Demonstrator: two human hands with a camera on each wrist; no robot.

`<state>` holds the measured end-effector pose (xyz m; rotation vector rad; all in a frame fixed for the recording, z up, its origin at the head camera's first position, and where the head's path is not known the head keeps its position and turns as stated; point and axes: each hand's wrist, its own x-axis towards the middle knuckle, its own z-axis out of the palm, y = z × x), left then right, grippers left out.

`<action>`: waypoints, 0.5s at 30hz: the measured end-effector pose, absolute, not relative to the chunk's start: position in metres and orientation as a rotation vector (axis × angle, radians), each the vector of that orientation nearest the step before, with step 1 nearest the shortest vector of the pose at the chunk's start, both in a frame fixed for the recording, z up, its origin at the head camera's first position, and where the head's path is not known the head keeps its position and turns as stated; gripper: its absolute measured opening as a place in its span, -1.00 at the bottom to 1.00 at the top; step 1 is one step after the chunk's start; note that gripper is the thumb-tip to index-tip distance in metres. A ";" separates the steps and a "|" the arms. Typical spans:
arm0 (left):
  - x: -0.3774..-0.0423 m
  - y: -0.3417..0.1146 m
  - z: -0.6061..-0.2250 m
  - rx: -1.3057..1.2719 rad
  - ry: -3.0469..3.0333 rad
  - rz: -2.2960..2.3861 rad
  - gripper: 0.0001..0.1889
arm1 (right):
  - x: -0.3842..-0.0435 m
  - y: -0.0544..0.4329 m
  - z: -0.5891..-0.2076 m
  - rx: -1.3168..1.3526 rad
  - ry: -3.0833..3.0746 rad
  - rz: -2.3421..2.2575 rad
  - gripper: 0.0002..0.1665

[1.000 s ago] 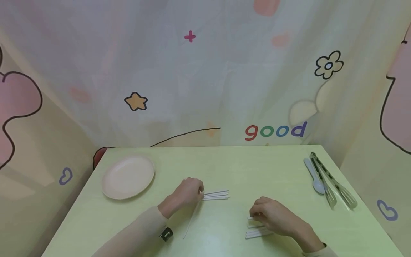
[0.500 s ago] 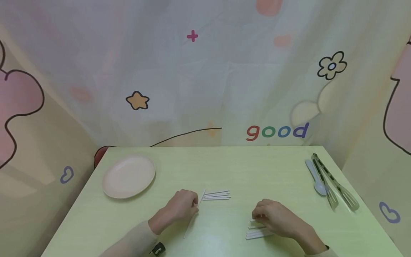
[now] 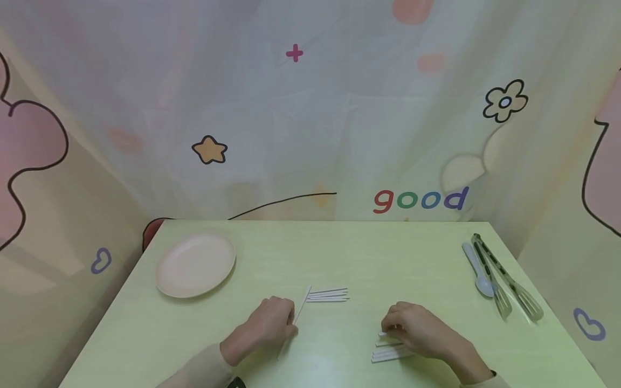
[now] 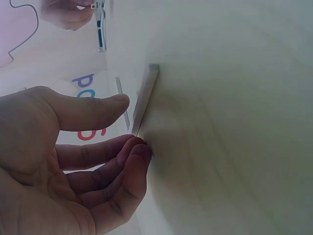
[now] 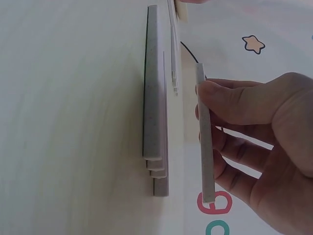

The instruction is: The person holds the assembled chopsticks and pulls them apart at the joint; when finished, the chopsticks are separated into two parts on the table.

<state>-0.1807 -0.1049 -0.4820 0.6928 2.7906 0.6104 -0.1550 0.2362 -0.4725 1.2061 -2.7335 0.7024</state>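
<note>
In the head view my left hand (image 3: 271, 326) is over a thin white stick (image 3: 302, 303) that lies slantwise on the table. The left wrist view has the thumb apart from the curled fingers (image 4: 134, 169), whose tips are right at that stick (image 4: 146, 95). My right hand (image 3: 417, 328) holds a white stick (image 5: 205, 142) between thumb and fingertips, raised off the table in the right wrist view. Below that hand lie several more white sticks (image 3: 388, 355), partly hidden by it. Another group of white sticks (image 3: 328, 296) lies side by side just right of the slanted stick's far end.
A round pale plate (image 3: 196, 265) stands at the back left of the table (image 3: 368, 253). On the right side lie a light blue spoon (image 3: 477, 272) and metal tongs (image 3: 506, 280). A printed curtain (image 3: 262, 118) hangs behind the table's far edge.
My left hand has moved from the slanted stick's far end back toward me and slightly left, uncovering that end. The slanted stick stays in place. The right hand has barely moved.
</note>
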 end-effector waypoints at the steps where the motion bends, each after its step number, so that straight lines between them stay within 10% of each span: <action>1: -0.180 -0.105 -0.483 0.690 2.788 0.611 -0.85 | -0.155 0.236 -0.473 1.203 -2.745 0.702 -0.79; 15: -0.174 -0.103 -0.486 0.639 2.832 0.634 -0.74 | -0.158 0.235 -0.477 1.196 -2.860 0.682 -0.78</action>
